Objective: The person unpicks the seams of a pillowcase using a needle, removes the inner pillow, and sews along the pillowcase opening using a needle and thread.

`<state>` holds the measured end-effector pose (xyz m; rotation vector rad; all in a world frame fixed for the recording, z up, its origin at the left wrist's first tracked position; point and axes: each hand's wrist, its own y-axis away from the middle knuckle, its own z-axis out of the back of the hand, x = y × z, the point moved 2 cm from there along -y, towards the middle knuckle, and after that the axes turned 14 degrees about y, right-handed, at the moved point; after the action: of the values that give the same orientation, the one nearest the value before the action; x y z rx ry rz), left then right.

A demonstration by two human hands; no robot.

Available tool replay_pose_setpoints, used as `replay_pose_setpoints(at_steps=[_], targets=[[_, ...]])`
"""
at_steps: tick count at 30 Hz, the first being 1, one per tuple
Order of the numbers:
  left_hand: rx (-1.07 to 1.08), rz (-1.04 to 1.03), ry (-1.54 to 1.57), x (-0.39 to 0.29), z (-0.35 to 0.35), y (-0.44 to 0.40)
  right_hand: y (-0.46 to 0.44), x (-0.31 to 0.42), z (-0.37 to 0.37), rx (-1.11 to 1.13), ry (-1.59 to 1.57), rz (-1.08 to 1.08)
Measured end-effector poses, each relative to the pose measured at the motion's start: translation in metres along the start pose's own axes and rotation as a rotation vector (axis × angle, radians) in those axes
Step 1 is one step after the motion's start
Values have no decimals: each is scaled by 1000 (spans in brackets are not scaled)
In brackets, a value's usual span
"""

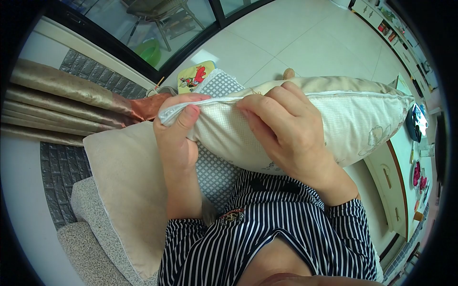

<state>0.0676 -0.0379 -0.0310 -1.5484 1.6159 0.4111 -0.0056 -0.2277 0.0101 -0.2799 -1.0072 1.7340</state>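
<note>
A plump cream cushion (353,119) with a fine checked weave and a flower pattern lies across my lap. Along its upper edge runs a white seam strip (217,100) that looks like a zipper. My left hand (179,121) grips the cushion's left corner, thumb on the near side and fingers behind. Farther along the same edge, my right hand (288,126) is closed in a pinch at the strip. Whether a zipper pull sits between those fingertips is hidden.
A beige cushion (129,186) leans on the grey sofa (88,252) at my left. Brown curtains (57,102) hang beside a glass door. A yellow printed cloth item (195,76) lies ahead. At right stands a white table (386,186) with drawers and small items on top.
</note>
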Motion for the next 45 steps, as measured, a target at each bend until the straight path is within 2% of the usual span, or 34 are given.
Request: replay_pose_setpoints(at_steps=[2, 4, 5, 7, 11, 16, 20, 22, 26, 28, 29, 31, 33, 40, 45], targets=[[37, -76, -68, 1, 1, 0, 0, 1, 1, 3, -12, 6], [66, -285, -316, -2, 2, 3, 0, 2, 1, 7, -24, 12], [66, -285, -316, -2, 2, 4, 0, 3, 0, 4, -42, 8], [100, -432, -566, -4, -1, 7, 2, 5, 0, 0, -59, 4], [120, -495, -585, -1, 0, 8, 3, 7, -4, -11, -58, 18], [206, -433, -536, 2, -1, 10, 3, 5, -15, -33, -61, 44], [124, -351, -396, 3, -6, 12, -1, 7, -15, -67, -89, -82], [-58, -185, -126, 3, -11, 12, -2, 6, -14, -47, -123, -143], [-33, -67, -64, -9, -6, 8, -2, -3, -14, 36, -229, -179], [-36, 143, 36, -10, -2, 3, -2, -5, -15, 63, -269, -186], [-36, 140, 35, -12, 0, 0, -1, -7, -16, 71, -287, -192], [4, 303, 180, -9, 3, -4, 0, -7, -19, 78, -305, -198], [-5, 329, 227, -6, 4, -5, 0, -7, -21, 16, -304, -202], [-29, 371, 350, -1, 9, -5, 0, -5, -18, 30, -268, -182], [-23, 331, 275, -1, 2, -4, -3, 0, -24, 33, -325, -211]])
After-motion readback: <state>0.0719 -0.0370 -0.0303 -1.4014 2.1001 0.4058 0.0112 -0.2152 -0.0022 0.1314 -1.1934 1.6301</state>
